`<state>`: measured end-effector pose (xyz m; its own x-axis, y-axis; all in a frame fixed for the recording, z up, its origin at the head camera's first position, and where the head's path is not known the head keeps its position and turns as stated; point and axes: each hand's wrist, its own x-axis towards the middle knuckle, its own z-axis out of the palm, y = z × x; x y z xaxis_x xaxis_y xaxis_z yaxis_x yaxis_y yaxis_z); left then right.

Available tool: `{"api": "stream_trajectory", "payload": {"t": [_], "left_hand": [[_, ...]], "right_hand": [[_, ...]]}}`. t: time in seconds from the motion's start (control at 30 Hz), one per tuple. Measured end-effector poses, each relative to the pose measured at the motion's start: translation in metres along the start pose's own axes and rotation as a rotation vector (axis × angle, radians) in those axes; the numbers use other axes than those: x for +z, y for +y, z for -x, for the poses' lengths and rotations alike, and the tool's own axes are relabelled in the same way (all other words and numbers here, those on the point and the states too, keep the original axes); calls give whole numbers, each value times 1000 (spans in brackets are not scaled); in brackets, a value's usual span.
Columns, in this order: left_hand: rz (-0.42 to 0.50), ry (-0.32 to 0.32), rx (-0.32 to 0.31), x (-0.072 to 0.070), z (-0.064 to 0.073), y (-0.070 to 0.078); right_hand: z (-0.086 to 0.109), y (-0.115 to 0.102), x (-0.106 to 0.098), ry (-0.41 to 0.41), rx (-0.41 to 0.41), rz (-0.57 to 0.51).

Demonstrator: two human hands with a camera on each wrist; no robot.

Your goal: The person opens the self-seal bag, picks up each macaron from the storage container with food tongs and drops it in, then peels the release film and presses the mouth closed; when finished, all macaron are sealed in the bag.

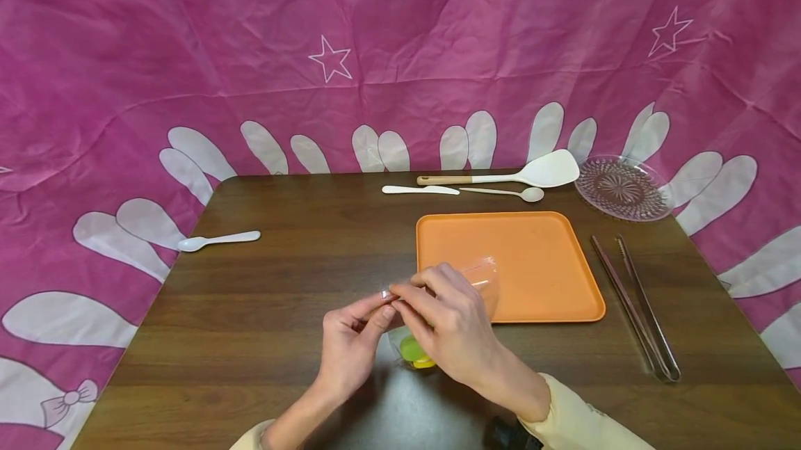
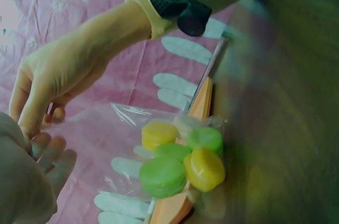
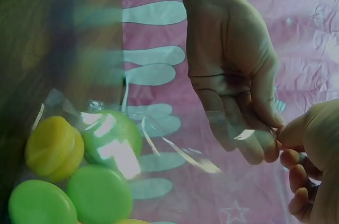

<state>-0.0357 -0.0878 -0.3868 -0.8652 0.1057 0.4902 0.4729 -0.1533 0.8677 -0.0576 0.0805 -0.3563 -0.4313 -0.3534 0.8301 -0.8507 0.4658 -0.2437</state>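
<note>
Both hands pinch the top of a clear bag (image 1: 413,349), just in front of the orange tray (image 1: 551,241). The left hand (image 1: 350,346) and the right hand (image 1: 453,325) meet fingertip to fingertip. Inside the bag are round sweets (image 2: 180,163): three green and two yellow show in the left wrist view. I see no writing. Behind the tray lie one spatula (image 1: 500,175) and two small spoons.

Clear bag (image 1: 409,349) mostly hidden behind right hand (image 1: 450,328), tabletop (image 2: 275,107) blurred in both wrist views
</note>
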Motion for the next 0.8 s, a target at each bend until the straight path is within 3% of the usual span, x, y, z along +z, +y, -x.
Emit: {"api": "stream_trajectory", "payload": {"t": [0.17,0.33,0.5,0.63,0.73,0.8], "left_hand": [[-35,-82,94,-4,-3,-1],[-30,-147,68,-6,-5,-2],[5,-217,29,-8,-8,0],[21,-281,89,-9,-14,5],[30,-303,130,-9,-19,9],[49,-290,124,-11,-20,10]], "right_hand": [[-3,3,-3,6,-98,45],[-5,7,-4,17,-218,65],[-4,12,-10,-48,-219,17],[-5,24,-20,-70,-98,-104],[2,43,-34,-75,106,-224],[12,55,-45,-111,257,-349]]}}
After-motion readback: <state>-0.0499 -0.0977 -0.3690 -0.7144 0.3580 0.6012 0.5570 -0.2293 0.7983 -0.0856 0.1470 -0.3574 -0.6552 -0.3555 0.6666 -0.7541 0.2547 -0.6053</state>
